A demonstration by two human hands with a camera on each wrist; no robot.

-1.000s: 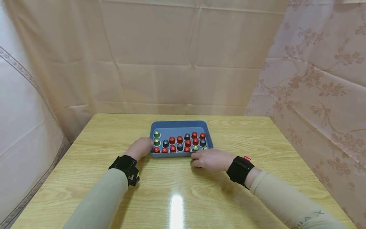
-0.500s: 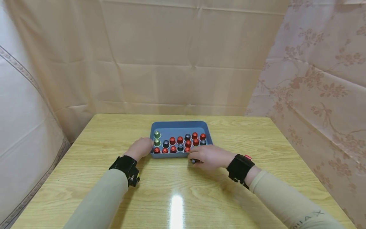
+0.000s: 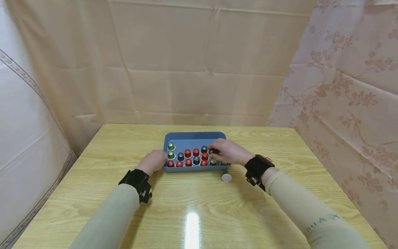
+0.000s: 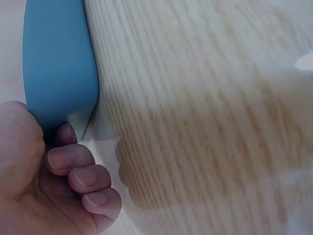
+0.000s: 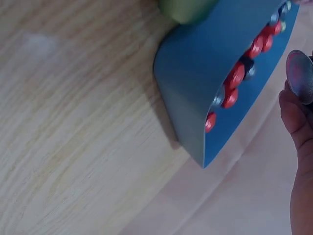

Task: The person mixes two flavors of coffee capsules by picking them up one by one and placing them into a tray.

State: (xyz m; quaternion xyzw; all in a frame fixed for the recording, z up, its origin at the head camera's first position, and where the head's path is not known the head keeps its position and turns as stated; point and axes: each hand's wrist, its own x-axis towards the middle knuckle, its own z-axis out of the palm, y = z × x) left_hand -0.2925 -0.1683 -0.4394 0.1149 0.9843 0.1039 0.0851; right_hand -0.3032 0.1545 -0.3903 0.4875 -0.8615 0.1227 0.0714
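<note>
A blue tray (image 3: 195,136) on the table carries several coffee capsules in red, dark blue and green, standing lid down in rows. At its front left corner my left hand (image 3: 151,162) grips the wall; in the left wrist view its fingers (image 4: 88,178) are curled by the blue corner. Over the tray's right part, my right hand (image 3: 232,152) pinches a dark coffee capsule (image 3: 213,151). That capsule's silvery lid (image 5: 299,76) faces the camera in the right wrist view. Some capsules below this hand are hidden. A green capsule (image 5: 183,9) lies outside the tray.
The green capsule's white lid (image 3: 226,177) faces me in front of the tray's right corner. The wooden table (image 3: 161,214) ends just behind the tray, before a beige curtain (image 3: 174,69). A floral curtain (image 3: 342,103) hangs along the right side.
My right hand has lifted the dark capsule from the tray's front edge up and back over its right part. The green capsule on the table has come into sight. The left hand stays put.
</note>
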